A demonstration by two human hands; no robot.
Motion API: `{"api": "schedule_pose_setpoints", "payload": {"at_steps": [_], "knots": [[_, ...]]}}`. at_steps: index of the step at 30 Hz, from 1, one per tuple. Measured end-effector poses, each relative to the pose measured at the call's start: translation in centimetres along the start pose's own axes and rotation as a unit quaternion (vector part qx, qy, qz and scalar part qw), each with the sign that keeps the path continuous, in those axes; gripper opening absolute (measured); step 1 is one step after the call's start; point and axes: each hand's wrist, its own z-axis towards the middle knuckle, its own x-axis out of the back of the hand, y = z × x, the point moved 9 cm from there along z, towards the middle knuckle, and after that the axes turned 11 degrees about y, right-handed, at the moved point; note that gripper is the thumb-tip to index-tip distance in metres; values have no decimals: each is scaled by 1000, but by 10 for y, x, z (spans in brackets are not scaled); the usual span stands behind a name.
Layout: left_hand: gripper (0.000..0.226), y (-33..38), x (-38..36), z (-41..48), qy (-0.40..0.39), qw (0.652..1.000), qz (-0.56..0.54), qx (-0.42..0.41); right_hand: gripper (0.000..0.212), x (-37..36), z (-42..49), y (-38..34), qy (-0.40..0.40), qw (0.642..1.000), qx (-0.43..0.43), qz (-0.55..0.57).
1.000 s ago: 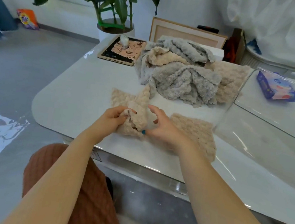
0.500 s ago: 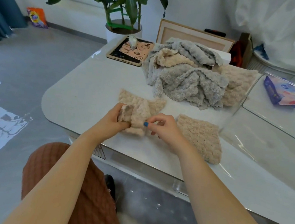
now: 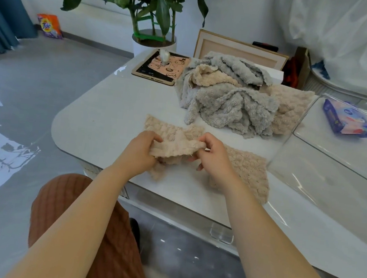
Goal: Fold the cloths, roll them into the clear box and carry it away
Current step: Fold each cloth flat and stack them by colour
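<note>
A fluffy beige cloth lies partly on the white table near its front edge. My left hand and my right hand each pinch an end of it and hold a fold stretched between them, slightly off the table. A second beige cloth, folded flat, lies just right of my right hand. Behind them sits a heap of grey and beige cloths. The clear box stands at the right, its near wall next to the folded cloth.
A blue packet lies in or behind the clear box. At the table's far side are a tablet with a small object on it, a potted plant and a framed panel. My brown-clad knee is below the table edge.
My hands have moved apart, pulling the bunched beige cloth out into a wider stretched fold. The head camera has shifted, so the scene sits further right.
</note>
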Motion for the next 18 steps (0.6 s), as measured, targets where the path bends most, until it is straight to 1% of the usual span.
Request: {"api": "schedule_pose_setpoints", "payload": {"at_steps": [1,2,3,4,6,8,10,11,12,13,14,15,16,17,18], "knots": [[36,-6,5,3,26,999,41,9,28,3,-1,-2,-5,1000,-1,6],[30,-7,13,5,61,996,63,12,25,6,-1,-9,-13,999,22,-20],[29,-10,23,6,97,993,67,17,20,6,-2,-16,-27,995,56,-74],[31,-10,32,7,134,989,59,22,18,8,-1,-21,-32,986,87,-136],[39,-11,45,12,177,983,0,45,21,15,6,-34,3,962,137,-236],[42,-13,46,20,168,980,-70,80,19,21,16,-46,49,937,159,-308],[37,-17,45,28,153,981,-65,101,18,26,30,-46,78,915,129,-373],[33,-22,46,34,146,982,-43,113,17,30,39,-41,85,917,97,-378],[30,-26,47,38,136,981,-35,133,16,34,47,-32,90,937,50,-333],[28,-32,48,44,124,977,-52,166,19,34,53,-25,86,963,-1,-257],[29,-36,47,49,111,968,-100,203,22,31,58,-18,79,979,-45,-182],[31,-34,48,54,106,951,-175,232,23,28,62,-18,73,987,-66,-126],[32,-28,51,58,113,928,-262,241,23,26,64,-27,71,991,-50,-103],[32,-18,61,62,138,900,-345,226,23,25,66,-42,75,994,-17,-77],[30,-9,72,64,171,876,-406,196,24,26,65,-57,84,995,22,-40]]}}
